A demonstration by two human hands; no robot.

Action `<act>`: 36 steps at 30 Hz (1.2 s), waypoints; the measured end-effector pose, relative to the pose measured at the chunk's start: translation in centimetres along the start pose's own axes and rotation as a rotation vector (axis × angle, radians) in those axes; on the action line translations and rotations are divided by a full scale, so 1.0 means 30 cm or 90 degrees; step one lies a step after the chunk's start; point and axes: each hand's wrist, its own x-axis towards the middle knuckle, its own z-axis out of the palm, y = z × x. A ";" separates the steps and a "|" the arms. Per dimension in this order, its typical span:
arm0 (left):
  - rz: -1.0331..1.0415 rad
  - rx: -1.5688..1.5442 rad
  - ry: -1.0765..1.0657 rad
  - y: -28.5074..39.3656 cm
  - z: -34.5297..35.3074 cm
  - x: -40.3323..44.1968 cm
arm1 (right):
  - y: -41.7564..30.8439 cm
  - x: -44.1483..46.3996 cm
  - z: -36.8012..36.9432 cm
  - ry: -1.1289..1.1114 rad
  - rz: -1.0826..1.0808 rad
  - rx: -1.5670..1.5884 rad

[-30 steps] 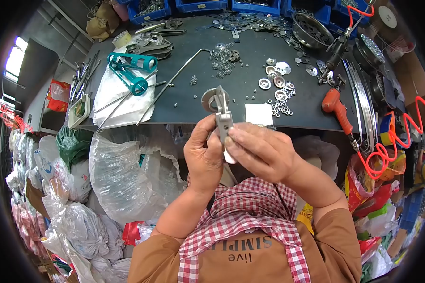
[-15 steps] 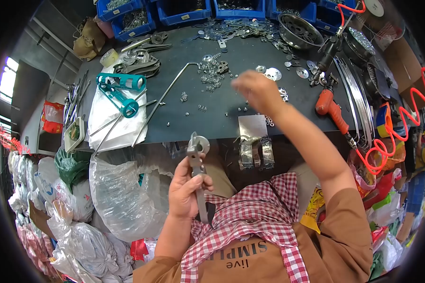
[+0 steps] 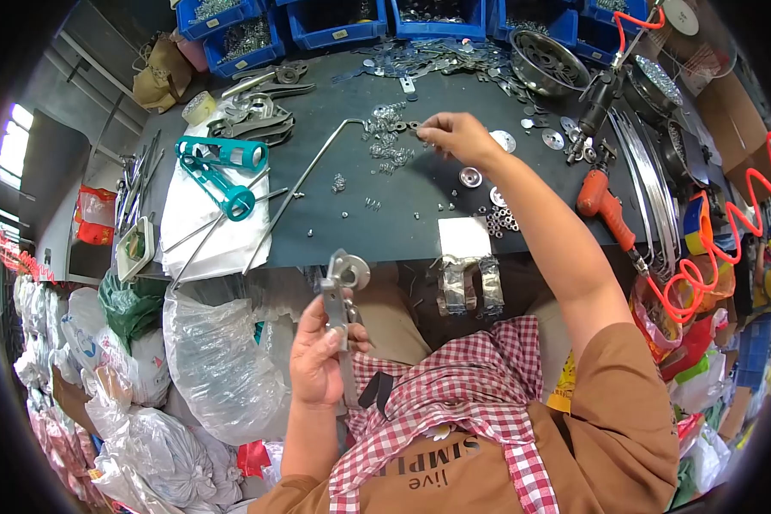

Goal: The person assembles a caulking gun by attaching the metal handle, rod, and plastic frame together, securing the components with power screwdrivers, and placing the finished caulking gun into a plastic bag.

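Note:
Low in front of the bench, my left hand (image 3: 321,351) is wrapped round a flat metal bar (image 3: 335,300). A round metal wheel (image 3: 352,271) sits at the bar's upper end. Over the bench, my right hand (image 3: 456,137) has its thumb and fingers pinched together beside small dark metal pieces (image 3: 402,126); what is between the fingertips is too small to make out. Left of those pieces lies a pile of small coil springs (image 3: 387,137). Beneath the right forearm are a round metal cup (image 3: 470,177) and several small ring-shaped nuts (image 3: 503,221).
An orange air drill (image 3: 604,201) with a red coiled hose lies to the right. Blue bins (image 3: 334,34) line the back. A long bent rod (image 3: 308,184) and a teal plastic holder (image 3: 231,154) are on the left. A metal fixture (image 3: 467,240) juts from the front edge.
My right hand has moved slightly left and up, its fingers now at the dark metal pieces. My left hand has shifted a little left and down, still holding the bar.

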 end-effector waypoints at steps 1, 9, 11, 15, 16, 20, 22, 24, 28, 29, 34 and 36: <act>0.012 -0.001 -0.008 0.015 -0.006 0.011 | -0.012 -0.051 -0.012 -0.096 0.033 0.254; 0.062 0.009 -0.158 0.056 0.183 0.055 | -0.247 -0.514 -0.069 -0.167 -0.154 0.371; 0.048 0.012 -0.182 0.015 0.230 0.045 | -0.282 -0.593 -0.062 -0.023 -0.260 0.243; -0.003 -0.001 -0.250 -0.059 0.260 0.018 | -0.251 -0.689 -0.031 0.066 -0.188 0.557; -0.021 -0.019 -0.260 -0.070 0.267 0.011 | -0.250 -0.702 -0.032 0.072 -0.187 0.557; -0.024 -0.084 -0.256 -0.088 0.289 -0.005 | -0.228 -0.741 -0.033 0.206 -0.180 0.536; -0.039 -0.102 -0.251 -0.095 0.292 -0.006 | -0.234 -0.761 -0.039 0.200 -0.151 0.425; -0.062 -0.080 -0.253 -0.107 0.302 -0.017 | -0.248 -0.771 -0.029 0.209 -0.131 0.437; -0.064 0.027 -0.187 -0.142 0.310 -0.039 | -0.224 -0.789 -0.014 0.161 -0.020 0.567; -0.064 0.043 -0.177 -0.150 0.308 -0.040 | -0.212 -0.794 -0.003 0.174 -0.036 0.573; -0.070 0.051 -0.165 -0.178 0.308 -0.046 | -0.156 -0.824 -0.020 0.084 -0.069 0.620; -0.080 0.063 -0.198 -0.199 0.314 -0.053 | -0.133 -0.843 -0.041 0.084 -0.086 0.540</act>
